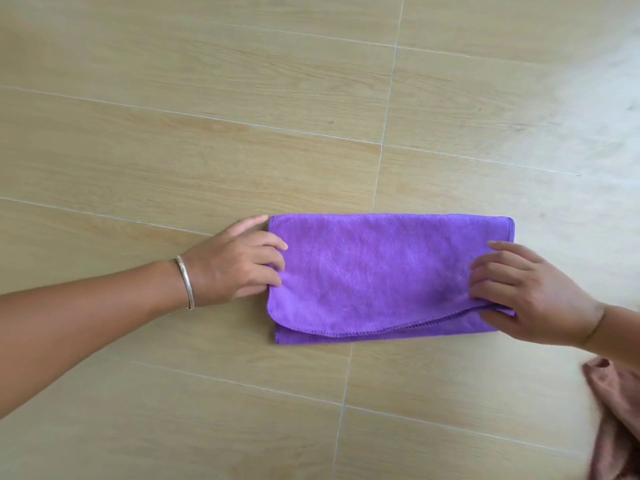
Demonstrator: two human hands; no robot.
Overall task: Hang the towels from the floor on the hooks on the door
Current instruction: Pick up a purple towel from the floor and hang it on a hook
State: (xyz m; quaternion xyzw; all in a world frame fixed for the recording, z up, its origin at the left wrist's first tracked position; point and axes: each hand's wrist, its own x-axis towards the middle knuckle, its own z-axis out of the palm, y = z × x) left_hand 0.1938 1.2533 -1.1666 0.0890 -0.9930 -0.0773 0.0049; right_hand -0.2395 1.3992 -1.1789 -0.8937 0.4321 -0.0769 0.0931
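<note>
The purple towel [381, 271] lies folded double on the floor [173, 133], centre to lower right of the frame, its stitched hem curving along the lower edge. The left hand [239, 263] rests on the towel's left end, fingers curled over the edge and pinching the fabric. The right hand [526, 292] holds the right end, fingers bent on top and thumb apparently tucked under the upper layer near the hem.

Handling: the material looks like thin, plush microfibre; expect it to be light, limp and non-fragile, sagging and unfolding once lifted. Grip both short ends, or one corner through both layers.

A brown towel [613, 417] lies bunched at the lower right corner. No door or hooks are in view.
</note>
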